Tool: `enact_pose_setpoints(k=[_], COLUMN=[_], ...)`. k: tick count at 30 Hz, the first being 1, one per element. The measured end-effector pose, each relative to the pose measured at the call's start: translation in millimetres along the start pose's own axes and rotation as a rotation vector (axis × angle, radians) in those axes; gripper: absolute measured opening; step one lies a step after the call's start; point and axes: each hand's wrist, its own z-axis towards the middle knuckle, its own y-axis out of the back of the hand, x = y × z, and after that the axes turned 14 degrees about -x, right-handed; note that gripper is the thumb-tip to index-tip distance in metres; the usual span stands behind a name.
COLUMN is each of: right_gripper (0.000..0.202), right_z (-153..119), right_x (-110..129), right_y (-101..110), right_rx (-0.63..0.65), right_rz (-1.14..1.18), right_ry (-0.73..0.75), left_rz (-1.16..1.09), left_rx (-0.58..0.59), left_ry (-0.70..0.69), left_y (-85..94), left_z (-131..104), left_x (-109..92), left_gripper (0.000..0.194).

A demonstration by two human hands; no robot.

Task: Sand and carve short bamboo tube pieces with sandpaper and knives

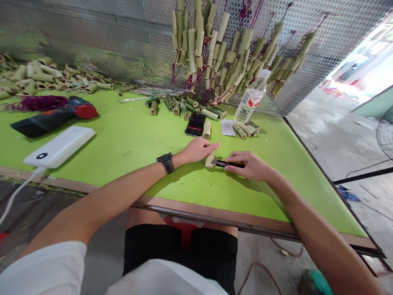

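My left hand (198, 150), with a dark watch on its wrist, closes over the far end of a short pale bamboo piece (209, 161) on the green tabletop. In my right hand (250, 165) is a utility knife (229, 164) with a black and yellow handle. Its blade points left and meets the right side of the bamboo piece. Just beyond my left hand stand another pale bamboo piece (207, 129) and a dark phone-like object (195, 125), partly blurred out.
A water bottle (251, 98) stands behind cut bamboo pieces (247, 129) and a paper slip (227, 127). At left lie a white power bank (59, 146), a black-and-red power tool (55, 116) and a bamboo pile (39, 76). Strung bamboo (215, 49) hangs on the mesh panel.
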Motion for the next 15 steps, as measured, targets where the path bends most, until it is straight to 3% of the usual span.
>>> enact_pose_setpoints(k=[3,10,15], right_gripper=[0.041,0.037,0.035], right_z=[-1.5,-2.6,-2.8], right_x=[-0.3,-4.8,-3.1], right_y=[-1.8,-7.0,0.6], right_rx=[-0.017,-0.168,-0.106], right_rz=[0.0,-0.065,-0.075], right_ry=[-0.023,-0.02,0.022], left_rz=[-0.041,-0.134,-0.132], left_rx=[0.003,0.134,0.176], left_ry=[0.004,-0.036,-0.038], left_y=[1.7,8.0,10.2], left_z=[0.0,1.9,3.7], left_x=[0.9,2.4,4.3], left_gripper=[0.066,0.053,0.054])
